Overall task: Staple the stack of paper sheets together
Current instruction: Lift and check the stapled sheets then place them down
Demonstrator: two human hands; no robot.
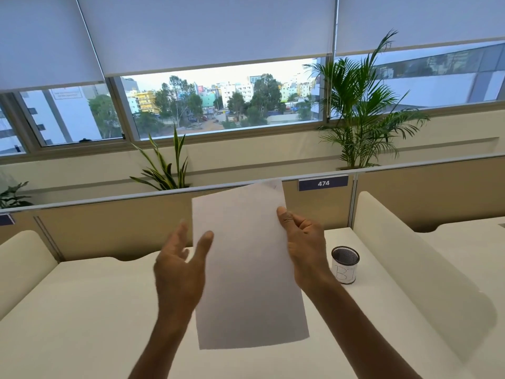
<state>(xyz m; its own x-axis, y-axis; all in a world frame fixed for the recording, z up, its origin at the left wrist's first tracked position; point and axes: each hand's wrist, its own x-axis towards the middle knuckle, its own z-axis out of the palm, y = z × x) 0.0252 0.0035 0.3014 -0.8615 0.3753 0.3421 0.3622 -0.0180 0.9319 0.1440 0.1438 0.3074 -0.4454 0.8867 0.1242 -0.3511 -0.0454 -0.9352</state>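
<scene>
Your right thumb (pixel 282 214) was pressed flat on the front of the paper (pixel 246 269) at its right edge, with the other fingers of your right hand (pixel 306 247) curled behind the sheet, so that hand pinched the paper between thumb and fingers. Your left thumb (pixel 205 243) lay against the paper's left edge, while the fingers of your left hand (pixel 177 269) were spread loosely and blurred; you could not tell from this view whether they gripped the sheet or only touched it. The paper hung upright and slightly tilted in the air between both hands, above the white desk (pixel 82 310), its top edge reaching the rail of the beige partition (pixel 123 231). How many sheets it held was not clear. A black mesh cup (pixel 345 265) with a white label stood on the desk just to the right of your right wrist. A blue tag reading 474 (pixel 323 183) sat on the partition above it. Behind the partition stood 2 leafy plants (pixel 355 110), under windows (pixel 218 99) with half-lowered blinds (pixel 205 28).
</scene>
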